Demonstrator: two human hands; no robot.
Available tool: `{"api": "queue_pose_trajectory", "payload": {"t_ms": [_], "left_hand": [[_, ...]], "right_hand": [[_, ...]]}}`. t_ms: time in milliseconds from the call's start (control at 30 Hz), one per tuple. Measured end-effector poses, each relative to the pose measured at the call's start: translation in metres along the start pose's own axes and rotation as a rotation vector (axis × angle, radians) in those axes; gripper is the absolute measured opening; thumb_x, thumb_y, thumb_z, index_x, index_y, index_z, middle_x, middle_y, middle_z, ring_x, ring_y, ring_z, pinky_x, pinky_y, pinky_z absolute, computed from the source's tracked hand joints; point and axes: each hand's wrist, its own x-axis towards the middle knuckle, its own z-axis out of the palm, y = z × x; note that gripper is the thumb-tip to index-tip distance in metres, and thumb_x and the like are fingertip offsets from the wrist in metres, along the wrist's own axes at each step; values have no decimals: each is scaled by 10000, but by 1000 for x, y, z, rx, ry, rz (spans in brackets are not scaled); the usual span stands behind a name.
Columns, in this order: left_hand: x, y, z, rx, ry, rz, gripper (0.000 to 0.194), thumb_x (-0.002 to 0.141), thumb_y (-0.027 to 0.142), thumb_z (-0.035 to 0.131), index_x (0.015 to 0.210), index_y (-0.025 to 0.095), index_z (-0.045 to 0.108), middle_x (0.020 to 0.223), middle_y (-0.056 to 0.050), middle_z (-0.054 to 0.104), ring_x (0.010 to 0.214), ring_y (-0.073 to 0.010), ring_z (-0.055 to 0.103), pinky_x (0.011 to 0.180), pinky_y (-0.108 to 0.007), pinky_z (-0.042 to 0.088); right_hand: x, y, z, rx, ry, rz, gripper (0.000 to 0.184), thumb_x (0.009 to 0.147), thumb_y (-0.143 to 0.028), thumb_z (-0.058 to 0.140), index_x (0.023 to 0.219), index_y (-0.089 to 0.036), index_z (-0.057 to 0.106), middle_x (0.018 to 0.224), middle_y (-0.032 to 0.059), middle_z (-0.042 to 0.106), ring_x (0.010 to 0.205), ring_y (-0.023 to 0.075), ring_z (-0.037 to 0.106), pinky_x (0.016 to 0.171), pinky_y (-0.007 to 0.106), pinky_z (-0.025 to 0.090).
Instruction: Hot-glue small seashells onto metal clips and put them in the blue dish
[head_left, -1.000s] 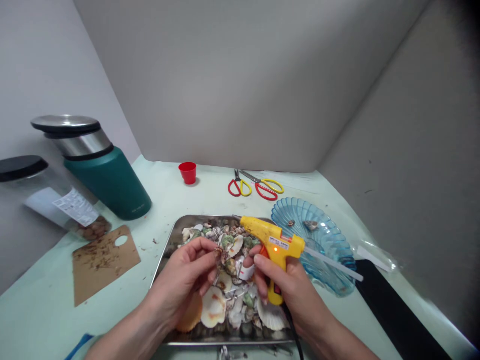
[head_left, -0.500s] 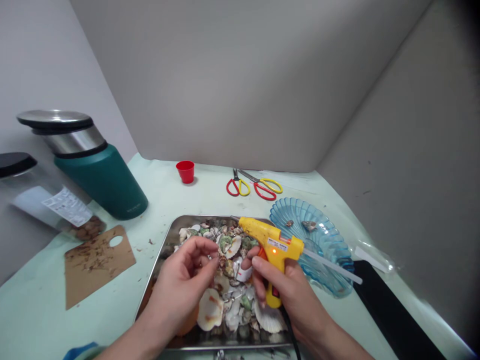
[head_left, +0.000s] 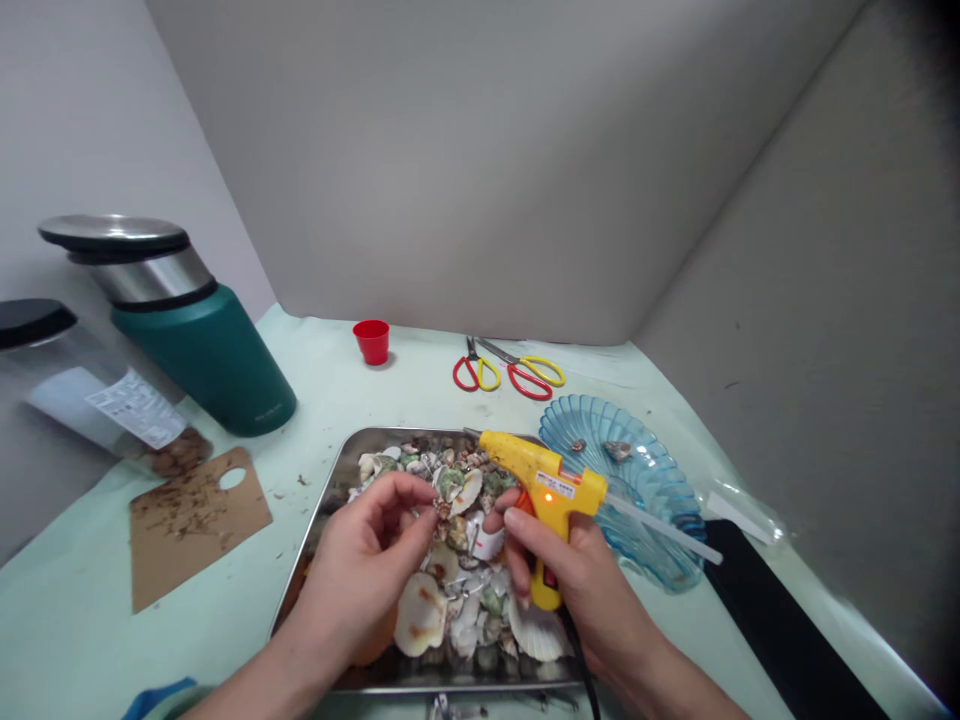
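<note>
Gripping one yellow glue gun (head_left: 544, 490), the right hand (head_left: 570, 570) is curling its fingers tight around the handle, with the nozzle pointing left over the tray (head_left: 334, 495). One clear glue stick (head_left: 660, 530) is sticking out of the gun's rear toward the right. The left hand (head_left: 367, 570) is pinching one small brownish shell (head_left: 440, 510) between thumb and fingertips, just beside the gun's nozzle and above the middle of the tray. The one steel tray is lying near the person and holding a heap of shells (head_left: 457, 590), too many to count. Right of the tray, one blue glass dish (head_left: 637, 480) is holding two small shells. Farther off, two pairs of scissors (head_left: 510, 372) are lying side by side, and one red cup (head_left: 373, 342) is standing left of them. At the far left, one green flask (head_left: 195, 340) is leaning beside one clear jar (head_left: 82, 395) with a black lid. One brown card (head_left: 195, 520) is lying near the jar, left of the tray.
</note>
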Motion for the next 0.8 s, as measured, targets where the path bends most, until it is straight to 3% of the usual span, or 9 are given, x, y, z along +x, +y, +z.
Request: {"api": "queue_pose_trajectory", "payload": {"t_ms": [333, 633, 800], "left_hand": [[2, -9, -3, 40, 4, 79, 192, 713, 294, 646, 879, 199, 662, 734, -9, 636, 604, -135, 529, 520, -215, 407], [5, -11, -5, 50, 15, 52, 133, 718, 276, 638, 821, 196, 610, 617, 36, 555, 513, -100, 457, 466, -197, 361], [6, -6, -3, -79, 0, -79, 190, 685, 296, 656, 816, 182, 577, 536, 71, 503, 411, -67, 397, 398, -178, 302]], "right_hand": [[0, 1, 1, 0, 19, 11, 350, 725, -442, 695, 904, -164, 577, 591, -23, 581, 414, 68, 444, 404, 183, 393], [0, 2, 0, 1, 2, 6, 332, 755, -418, 683, 920, -154, 569, 586, -20, 583, 418, 61, 454, 413, 170, 381], [-1, 3, 0, -1, 0, 11, 345, 751, -421, 685, 927, -151, 561, 617, -7, 605, 415, 58, 451, 410, 173, 388]]}}
